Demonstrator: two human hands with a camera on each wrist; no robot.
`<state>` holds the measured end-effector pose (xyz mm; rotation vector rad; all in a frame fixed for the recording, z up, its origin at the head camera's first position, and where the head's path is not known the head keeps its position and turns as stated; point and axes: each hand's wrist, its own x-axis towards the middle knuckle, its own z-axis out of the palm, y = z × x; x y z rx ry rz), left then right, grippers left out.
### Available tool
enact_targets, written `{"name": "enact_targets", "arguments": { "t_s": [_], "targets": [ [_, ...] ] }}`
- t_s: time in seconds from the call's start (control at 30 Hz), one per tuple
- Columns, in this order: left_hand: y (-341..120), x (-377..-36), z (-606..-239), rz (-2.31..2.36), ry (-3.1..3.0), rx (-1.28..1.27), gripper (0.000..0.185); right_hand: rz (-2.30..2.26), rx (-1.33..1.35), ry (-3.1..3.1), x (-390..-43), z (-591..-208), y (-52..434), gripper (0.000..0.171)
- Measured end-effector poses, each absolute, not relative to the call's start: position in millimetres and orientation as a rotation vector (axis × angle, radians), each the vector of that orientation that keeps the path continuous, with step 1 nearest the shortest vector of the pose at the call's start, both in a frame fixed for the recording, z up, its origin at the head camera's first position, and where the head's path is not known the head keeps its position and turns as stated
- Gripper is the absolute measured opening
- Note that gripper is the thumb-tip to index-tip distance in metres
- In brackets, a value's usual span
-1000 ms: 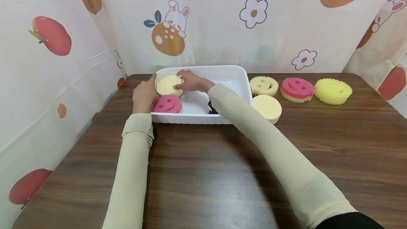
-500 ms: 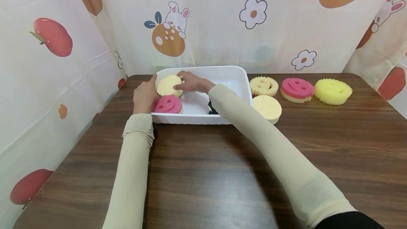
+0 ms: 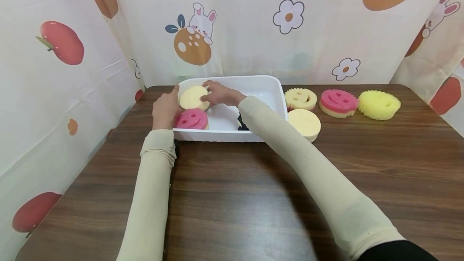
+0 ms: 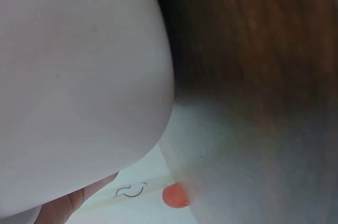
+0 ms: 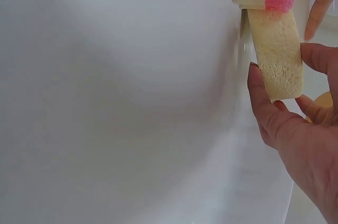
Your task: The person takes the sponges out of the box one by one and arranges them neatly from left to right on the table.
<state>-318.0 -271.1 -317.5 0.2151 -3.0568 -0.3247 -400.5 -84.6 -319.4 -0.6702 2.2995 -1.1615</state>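
table point(image 3: 232, 212) bears tray point(image 3: 230, 136) holding cream sponge point(image 3: 192, 99), pink sponge point(image 3: 192, 119)

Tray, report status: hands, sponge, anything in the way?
Right hand pinches cream sponge inside tray. Left hand at tray's left edge. Pink sponge close on near side. Right sleeve partly hides black item.

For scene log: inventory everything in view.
Rectangular plastic tray: 1, white, on table.
Round plain sponges: 2, cream, one in tray, one on table.
Round smiley sponges: 2, pink over cream, tray and table.
Scalloped smiley sponge: 1, cream top, right of tray.
Ridged smiley sponge: 1, yellow, far right.
Wooden table: 1, brown, underneath.
Printed fabric backdrop: count unclear, white, around table.
Unclear objects: 2, black, near wrists.
Sleeves: 2, cream, forearms.
Left hand: 1, tray's left rim.
Right hand: 1, pinching in-tray plain sponge.
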Motion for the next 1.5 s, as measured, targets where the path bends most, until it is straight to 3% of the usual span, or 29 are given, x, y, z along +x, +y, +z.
{"name": "enact_targets", "arguments": {
  "t_s": [0.67, 1.5],
  "targets": [
    [-275, -319, -321, -0.307, -3.072, 0.199, 0.08, -1.331, -0.57, 2.288, -406, -315, -71, 0.062],
    [-273, -318, -319, -0.287, -3.082, 0.222, 0.081, -1.556, -0.559, 2.31, -383, -294, -47, 0.056]
  ]
}}
